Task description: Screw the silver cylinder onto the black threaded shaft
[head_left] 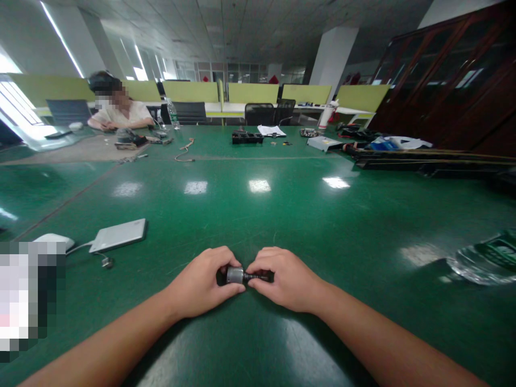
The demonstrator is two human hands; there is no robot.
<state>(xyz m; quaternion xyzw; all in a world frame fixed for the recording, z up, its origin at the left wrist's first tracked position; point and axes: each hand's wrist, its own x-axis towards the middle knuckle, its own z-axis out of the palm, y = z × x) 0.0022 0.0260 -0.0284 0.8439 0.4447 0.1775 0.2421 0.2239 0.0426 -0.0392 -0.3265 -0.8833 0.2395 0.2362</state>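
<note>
Low in the middle of the head view, my left hand (pixel 205 282) is closed around a small silver metal cylinder (pixel 235 275) that looks like a motor. A thin dark ridged shaft (pixel 252 277) sticks out of its right end. Thumb and fingers of my right hand (pixel 284 277) pinch that shaft. The piece lies level between both hands, close above or on the green table (pixel 250 215); which of the two I cannot tell. My fingers cover part of both ends.
To the left lie a white power bank (pixel 119 235) with a cable and a white rounded object (pixel 54 240). A water bottle (pixel 487 258) lies at right. Across the table sits a person (pixel 121 107). Tools and parts, including a black tray (pixel 246 137), stand at the far side.
</note>
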